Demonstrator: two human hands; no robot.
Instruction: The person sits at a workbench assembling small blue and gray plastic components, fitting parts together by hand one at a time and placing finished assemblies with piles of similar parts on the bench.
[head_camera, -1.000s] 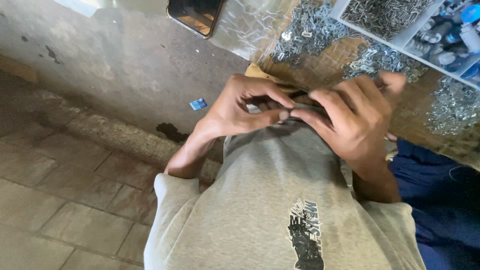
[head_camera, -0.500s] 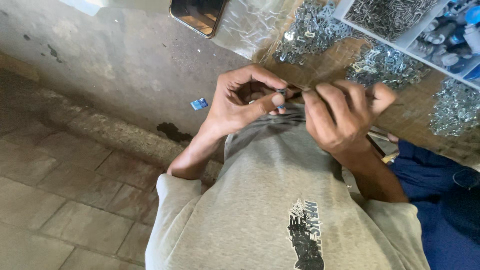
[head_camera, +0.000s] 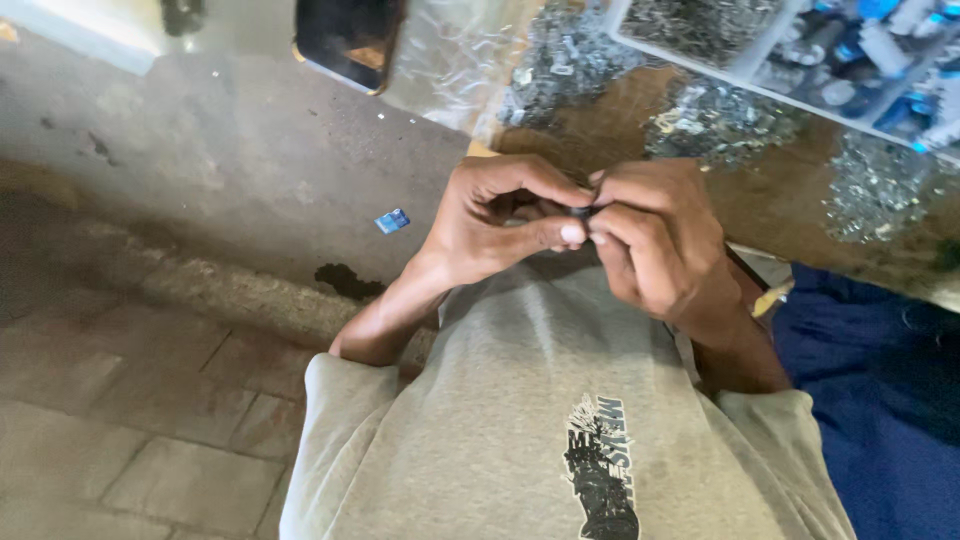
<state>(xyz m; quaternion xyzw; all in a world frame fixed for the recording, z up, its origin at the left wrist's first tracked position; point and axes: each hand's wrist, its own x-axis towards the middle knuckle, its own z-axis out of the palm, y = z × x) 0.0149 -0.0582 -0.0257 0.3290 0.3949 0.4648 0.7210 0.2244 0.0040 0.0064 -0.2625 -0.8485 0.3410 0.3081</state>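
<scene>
Both hands, left hand (head_camera: 495, 225) and right hand (head_camera: 655, 235), pinch a small dark part (head_camera: 580, 212) between them.

Person wears a grey short-sleeved T-shirt (head_camera: 520, 440), soft knit, slightly heathered. Sleeve hems sit on the upper arms; forearms bare below them. Black printed graphic (head_camera: 600, 470) on the chest, blocky lettering over a dark ragged figure. Left hand (head_camera: 500, 220) and right hand (head_camera: 655, 235) both bare: no gloves, rings, watch or wristband in view. Fingernails short, pale at the tips.
</scene>
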